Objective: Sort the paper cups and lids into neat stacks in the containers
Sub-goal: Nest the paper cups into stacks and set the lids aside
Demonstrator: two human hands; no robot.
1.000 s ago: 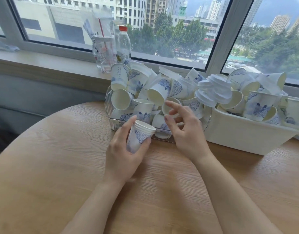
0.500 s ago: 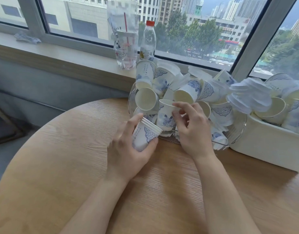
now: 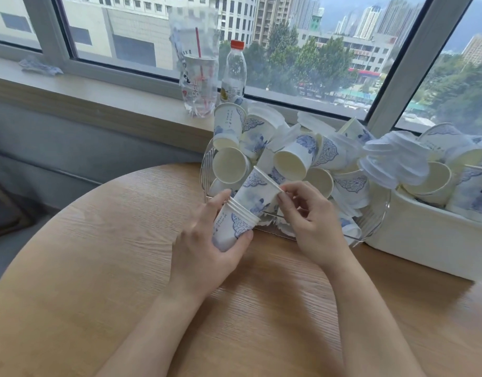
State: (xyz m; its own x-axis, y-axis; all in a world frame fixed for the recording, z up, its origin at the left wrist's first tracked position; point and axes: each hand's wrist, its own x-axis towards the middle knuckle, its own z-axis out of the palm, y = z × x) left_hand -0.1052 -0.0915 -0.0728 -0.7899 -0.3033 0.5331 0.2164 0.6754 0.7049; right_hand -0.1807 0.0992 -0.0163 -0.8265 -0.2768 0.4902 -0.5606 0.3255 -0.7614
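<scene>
My left hand (image 3: 204, 248) grips a short nested stack of white paper cups with blue print (image 3: 230, 227), tilted toward the upper right. My right hand (image 3: 307, 213) pinches the rim of another cup (image 3: 257, 193), whose base sits partway inside the stack's top. Behind them a clear wire-look basket (image 3: 370, 221) holds a jumble of loose cups (image 3: 291, 159) and lids. A fanned bunch of translucent lids (image 3: 394, 159) lies between the basket and a white bin (image 3: 424, 240) that holds more cups.
The round wooden table (image 3: 98, 268) spreads out in front of me and to the left. On the window sill behind the basket stand a plastic bottle with a red cap (image 3: 234, 72) and a bagged clear cup with a straw (image 3: 199, 83).
My right hand has pulled a cup out of the basket pile and brought its base into the stack in my left hand. The view has shifted left.
</scene>
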